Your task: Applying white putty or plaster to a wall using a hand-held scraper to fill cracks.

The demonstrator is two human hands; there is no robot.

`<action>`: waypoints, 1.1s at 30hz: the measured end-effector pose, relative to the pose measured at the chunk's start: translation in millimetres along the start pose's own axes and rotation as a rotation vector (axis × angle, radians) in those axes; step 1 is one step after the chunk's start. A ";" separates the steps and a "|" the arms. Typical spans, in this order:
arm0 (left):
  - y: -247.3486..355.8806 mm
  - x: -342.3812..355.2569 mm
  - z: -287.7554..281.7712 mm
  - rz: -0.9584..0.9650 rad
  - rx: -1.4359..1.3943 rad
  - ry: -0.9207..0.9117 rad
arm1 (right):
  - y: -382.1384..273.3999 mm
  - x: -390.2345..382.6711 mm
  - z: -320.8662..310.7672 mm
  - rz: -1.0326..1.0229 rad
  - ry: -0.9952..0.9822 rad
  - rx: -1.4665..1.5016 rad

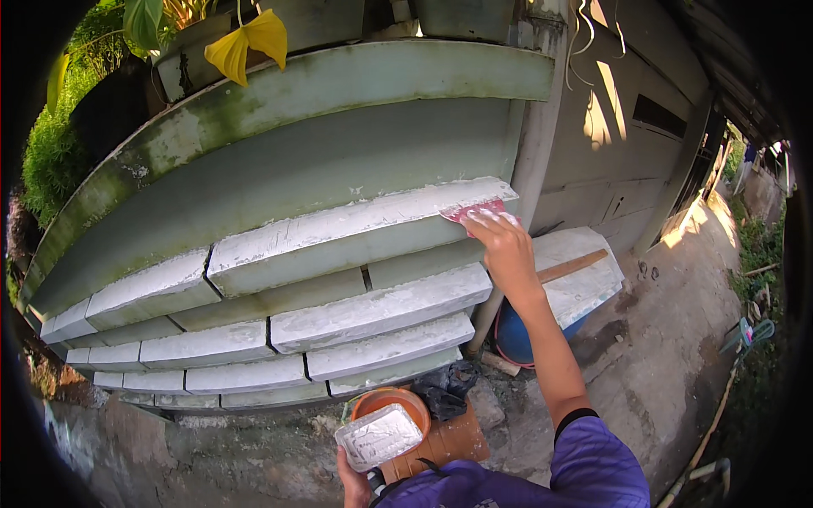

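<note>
My right hand (506,252) reaches up and grips a red putty scraper (471,208), its edge against the right end of the top wall ledge (356,222). White paste coats that ledge, with rough streaks and small smears along its upper edge. Low down by my body, my left hand (352,481) holds a shallow rectangular tray (379,437) by its side. White paste covers the tray's inside. Below the top ledge, more stepped wall blocks (381,306) also have whitened top faces.
An orange bucket (417,405) and black plastic bag (449,388) stand on the ground behind the tray. To the right, a board with a wooden strip (572,265) lies over a blue drum (513,337). Potted plants with a yellow leaf (246,45) overhang the wall's upper rim.
</note>
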State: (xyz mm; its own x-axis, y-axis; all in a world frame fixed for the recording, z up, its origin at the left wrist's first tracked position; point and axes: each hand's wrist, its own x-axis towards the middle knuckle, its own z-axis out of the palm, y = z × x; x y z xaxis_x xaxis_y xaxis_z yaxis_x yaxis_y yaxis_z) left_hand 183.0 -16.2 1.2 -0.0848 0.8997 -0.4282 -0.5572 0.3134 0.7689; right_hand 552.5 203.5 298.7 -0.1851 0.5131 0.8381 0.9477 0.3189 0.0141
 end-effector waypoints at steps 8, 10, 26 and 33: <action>1.9 3.2 -2.3 -0.002 0.003 0.001 | 25.2 17.0 -21.4 0.111 0.090 -0.084; 8.3 1.3 6.7 -0.015 0.016 -0.010 | 51.6 25.9 -7.5 0.055 0.127 -0.117; -7.9 6.8 -9.2 -0.020 0.037 -0.008 | 61.4 9.8 -13.8 0.065 0.184 -0.016; -2.7 3.8 -4.5 0.000 0.050 -0.013 | 39.8 -3.0 6.1 0.049 0.043 0.069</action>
State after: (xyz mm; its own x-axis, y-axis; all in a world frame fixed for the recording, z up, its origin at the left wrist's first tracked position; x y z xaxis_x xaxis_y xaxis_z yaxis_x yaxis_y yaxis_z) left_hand 180.5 -15.0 -4.6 -0.0740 0.9037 -0.4218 -0.5152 0.3275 0.7920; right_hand 589.2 219.5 293.5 -0.1265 0.4955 0.8594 0.9349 0.3492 -0.0637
